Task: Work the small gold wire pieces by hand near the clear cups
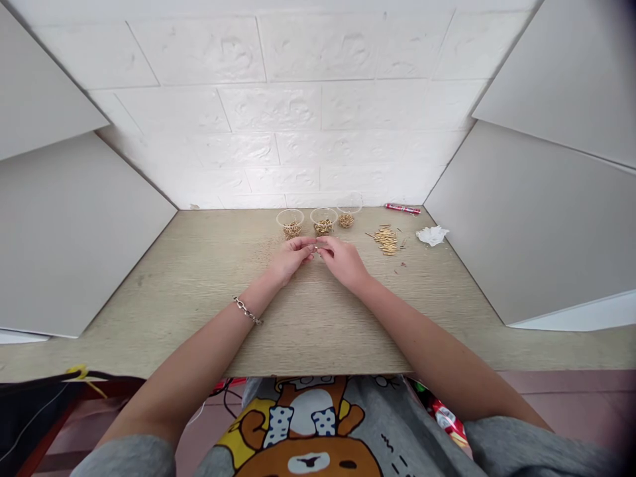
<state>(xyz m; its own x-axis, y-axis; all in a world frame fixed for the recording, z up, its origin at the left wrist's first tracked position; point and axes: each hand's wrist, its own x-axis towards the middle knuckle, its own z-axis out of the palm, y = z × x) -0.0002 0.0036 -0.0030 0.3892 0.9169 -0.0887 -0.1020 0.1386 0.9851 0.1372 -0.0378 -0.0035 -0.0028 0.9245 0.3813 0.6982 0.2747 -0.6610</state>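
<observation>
Your left hand and right hand meet fingertip to fingertip at the desk's centre, pinching one tiny metal piece between them, likely for steady, close control. Three clear cups of gold parts sit at 12 o'clock, within easy reach. One loose heap of gold pins lies at 2 o'clock, one red pen beyond it.
</observation>
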